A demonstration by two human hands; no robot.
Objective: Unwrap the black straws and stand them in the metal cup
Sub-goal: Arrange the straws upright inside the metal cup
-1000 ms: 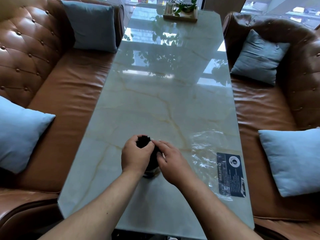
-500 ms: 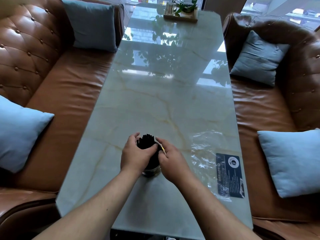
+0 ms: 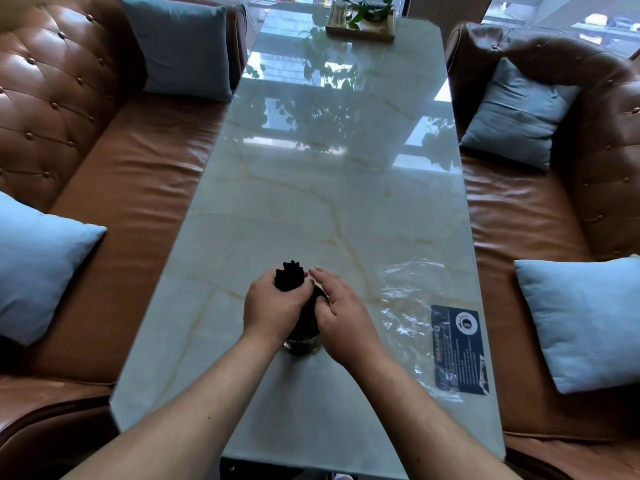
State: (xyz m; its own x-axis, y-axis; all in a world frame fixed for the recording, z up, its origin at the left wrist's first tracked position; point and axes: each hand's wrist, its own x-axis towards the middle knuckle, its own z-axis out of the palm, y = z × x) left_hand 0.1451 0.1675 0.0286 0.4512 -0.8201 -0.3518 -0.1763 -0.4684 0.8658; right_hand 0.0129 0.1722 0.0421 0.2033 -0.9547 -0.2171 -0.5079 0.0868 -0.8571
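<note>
A bundle of black straws [image 3: 290,278] stands upright in a metal cup [image 3: 302,344] near the front of the marble table [image 3: 311,188]. My left hand [image 3: 273,306] is wrapped around the bundle just above the cup. My right hand [image 3: 341,313] rests against the bundle's right side with its fingers stretched out flat, and it hides most of the cup's right wall. Only the cup's lower rim shows between my wrists. The empty clear wrapper [image 3: 422,306] with a dark label [image 3: 459,348] lies flat on the table to the right.
Brown leather sofas [image 3: 114,174] run along both long sides of the table, with blue cushions [image 3: 38,261] on them. A wooden tray with a plant [image 3: 360,24] stands at the table's far end.
The tops of the straws have come further out above my left hand. My right hand's fingers have straightened and opened along the bundle's right side.
</note>
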